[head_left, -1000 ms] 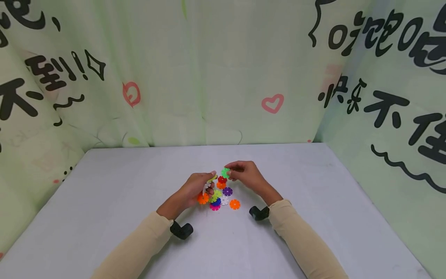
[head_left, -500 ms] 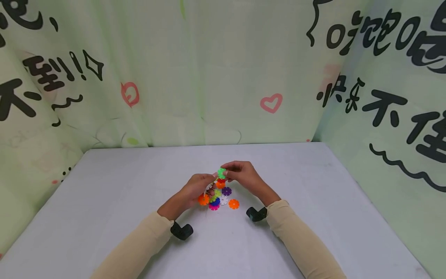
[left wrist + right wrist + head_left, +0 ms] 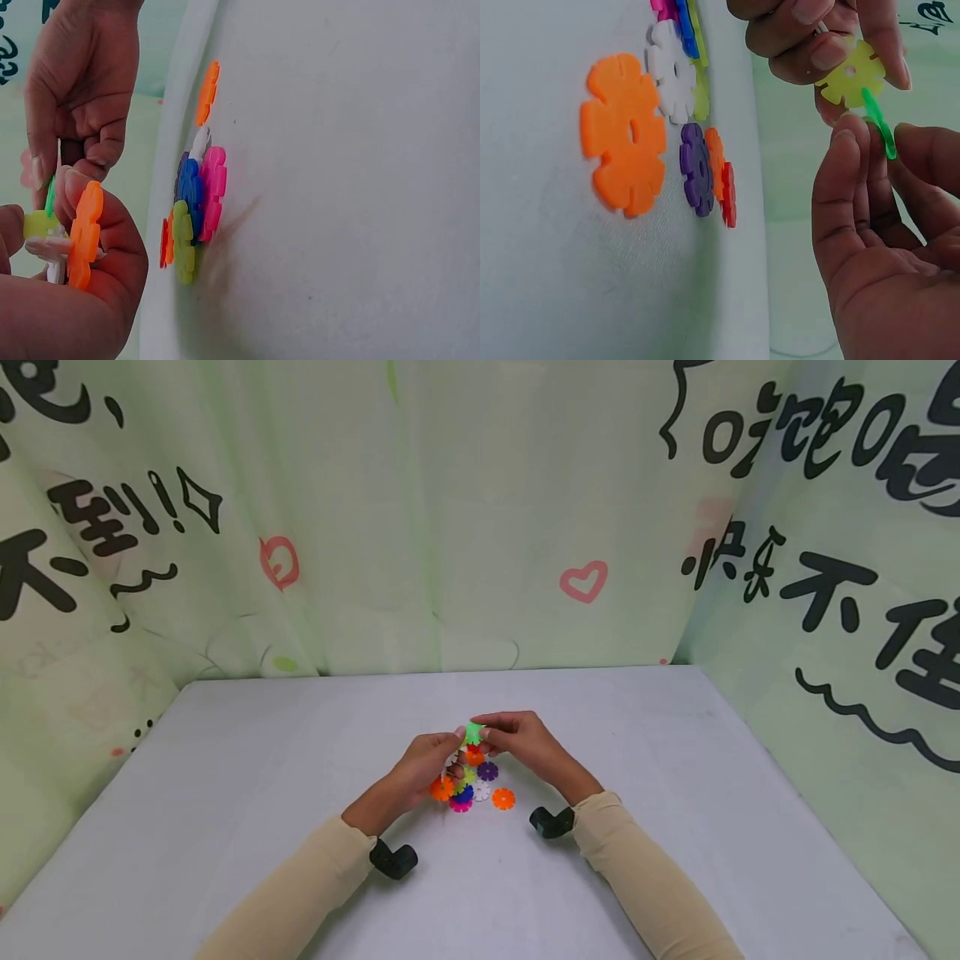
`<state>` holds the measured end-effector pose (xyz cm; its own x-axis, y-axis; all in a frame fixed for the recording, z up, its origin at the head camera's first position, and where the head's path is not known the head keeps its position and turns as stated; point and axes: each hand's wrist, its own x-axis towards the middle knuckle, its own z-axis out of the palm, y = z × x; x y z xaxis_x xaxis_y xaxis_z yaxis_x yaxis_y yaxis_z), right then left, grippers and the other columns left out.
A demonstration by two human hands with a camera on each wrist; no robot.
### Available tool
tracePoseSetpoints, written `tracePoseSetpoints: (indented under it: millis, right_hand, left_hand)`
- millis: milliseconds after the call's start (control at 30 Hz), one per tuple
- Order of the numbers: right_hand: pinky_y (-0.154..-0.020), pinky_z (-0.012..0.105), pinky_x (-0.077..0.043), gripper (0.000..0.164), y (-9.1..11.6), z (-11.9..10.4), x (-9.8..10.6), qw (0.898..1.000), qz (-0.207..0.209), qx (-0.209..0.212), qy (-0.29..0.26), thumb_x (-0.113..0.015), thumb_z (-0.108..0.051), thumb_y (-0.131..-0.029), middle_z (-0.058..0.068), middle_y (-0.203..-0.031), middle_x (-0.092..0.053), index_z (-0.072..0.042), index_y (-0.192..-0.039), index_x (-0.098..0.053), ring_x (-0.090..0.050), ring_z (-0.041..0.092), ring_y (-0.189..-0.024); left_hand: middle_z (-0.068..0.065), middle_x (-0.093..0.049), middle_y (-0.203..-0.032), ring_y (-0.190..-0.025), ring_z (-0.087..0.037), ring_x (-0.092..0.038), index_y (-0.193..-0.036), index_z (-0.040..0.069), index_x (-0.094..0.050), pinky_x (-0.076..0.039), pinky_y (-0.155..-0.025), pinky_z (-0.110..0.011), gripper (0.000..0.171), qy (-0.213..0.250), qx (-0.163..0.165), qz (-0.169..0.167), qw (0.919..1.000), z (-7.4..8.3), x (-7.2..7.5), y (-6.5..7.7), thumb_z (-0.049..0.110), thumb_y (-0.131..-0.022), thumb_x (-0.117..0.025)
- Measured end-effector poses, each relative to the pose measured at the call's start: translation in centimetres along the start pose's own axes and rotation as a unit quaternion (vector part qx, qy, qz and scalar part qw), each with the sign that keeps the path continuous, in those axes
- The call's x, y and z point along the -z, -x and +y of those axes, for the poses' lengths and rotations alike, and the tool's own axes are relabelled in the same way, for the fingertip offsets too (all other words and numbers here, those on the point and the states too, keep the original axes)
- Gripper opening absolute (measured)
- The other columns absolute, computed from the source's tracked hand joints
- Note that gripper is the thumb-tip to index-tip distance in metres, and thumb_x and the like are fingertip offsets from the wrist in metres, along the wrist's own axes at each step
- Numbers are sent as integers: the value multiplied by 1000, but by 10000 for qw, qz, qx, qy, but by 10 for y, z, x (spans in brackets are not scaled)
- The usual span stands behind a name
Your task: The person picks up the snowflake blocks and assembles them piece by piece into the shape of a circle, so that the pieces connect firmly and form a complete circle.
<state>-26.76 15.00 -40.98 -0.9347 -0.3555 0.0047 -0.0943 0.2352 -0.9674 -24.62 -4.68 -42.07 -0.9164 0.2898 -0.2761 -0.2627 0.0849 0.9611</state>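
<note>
Pink disc (image 3: 662, 9) cropped atop the right wrist view, green disc (image 3: 473, 733) partly hidden (by the right grip (image 3: 521, 739))

Before you, operator, black Chinese lettering runs across the pale green curtain (image 3: 487, 510). On its right side you can read "快乐" (image 3: 731, 558), with a bold "不" (image 3: 823, 597) next to it; the characters that follow run out of frame and cannot be made out for certain. A curly brace (image 3: 678, 402) precedes the large, distorted line above, legible only as an "O" (image 3: 722, 437) among unclear strokes. On your left stand another "不" (image 3: 30, 572), an exclamation mark (image 3: 163, 497) and an outlined four-pointed star (image 3: 201, 500). A red heart (image 3: 584, 582) marks the back. Both wrist views catch only unreadable fragments of black lettering (image 3: 934, 15).
</note>
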Motion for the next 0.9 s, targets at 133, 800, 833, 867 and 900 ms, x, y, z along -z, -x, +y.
tracePoseSetpoints:
  millis: [133, 800, 833, 867, 900]
  right_hand:
    - [-84, 40, -53, 30, 2, 2, 1, 9997, -204, 51, 80, -57, -7, -98, 20, -96, -68, -4, -127, -63, -64, 33, -87]
    - [-81, 35, -54, 30, 1, 5, -13, 9990, 16, 364, 277, -63, -7, -95, 17, -98, -70, -2, -125, -64, -67, 29, -86]
    - [-81, 36, -54, 30, 2, 5, -12, 9991, 18, 345, 249, -63, -8, -95, 18, -98, -70, -2, -125, -64, -67, 30, -86]
    - [-81, 37, -54, 30, 2, 5, -12, 9992, 15, 318, 250, -64, -10, -94, 18, -98, -69, -3, -124, -64, -67, 30, -86]
    - [-82, 39, -54, 30, 3, 4, -11, 9992, 2, 302, 273, -65, -11, -94, 18, -98, -69, -3, -124, -64, -66, 29, -86]
  left_hand:
    - [-7, -55, -88, -72, -17, -55, -116, -3, -60, -49, -68, -24, 51, 30, 44, 69, 10000, 1, 0, 0, 44, -100, -50]
    - [-10, -55, -89, -72, -17, -57, -126, 1, -56, -52, -70, -25, 40, 534, -68, 80, 9985, -1, 5, 4, 32, -101, -54]
    - [-11, -56, -90, -72, -17, -58, -126, 1, -56, -53, -70, -26, 38, 565, -73, 101, 9983, -1, 4, 4, 31, -101, -54]
    - [-12, -56, -90, -71, -18, -59, -125, 1, -56, -54, -70, -26, 38, 607, -78, 100, 9981, -2, 4, 5, 30, -101, -55]
    - [-12, -56, -90, -70, -18, -59, -124, 0, -56, -54, -69, -27, 37, 669, -49, 91, 9977, -2, 4, 5, 29, -101, -54]
